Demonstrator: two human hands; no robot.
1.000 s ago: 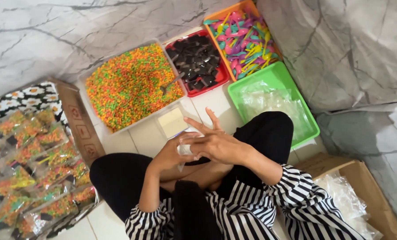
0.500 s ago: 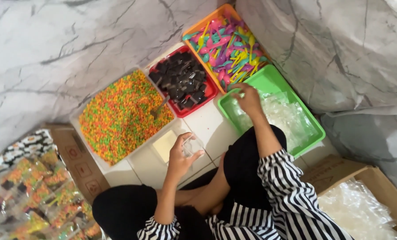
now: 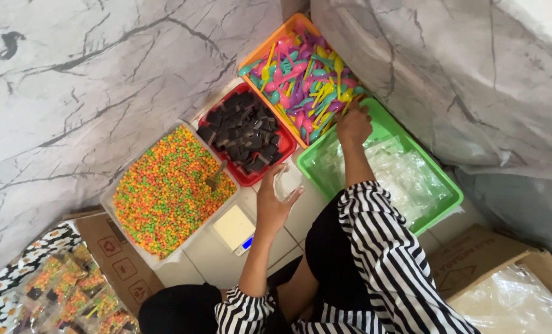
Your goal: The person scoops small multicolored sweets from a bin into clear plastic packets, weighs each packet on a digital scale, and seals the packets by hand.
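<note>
Candy tub (image 3: 141, 242): white, multicoloured pellets, scoop (image 3: 215, 180) inside.
Green tray (image 3: 443, 204): clear bags.
Orange tray (image 3: 255, 54): coloured spoons (image 3: 301, 74).
Red tray (image 3: 275, 162): dark squares.
Scale (image 3: 237, 227): btwn tub & knee.
R hand (image 3: 352, 125): at spoons, orange/green tray edge; grip can't tell.
L hand (image 3: 275, 201): fingers curled round clear cup (image 3: 286, 181), above scale.

Around the tray of dark squares (image 3: 246, 137) on the floor: the tub of small pellets (image 3: 168, 188) lies left, the spoon tray (image 3: 304, 74) behind-right, the tray of clear bags (image 3: 387, 170) right, the small scale (image 3: 237, 229) in front.
</note>
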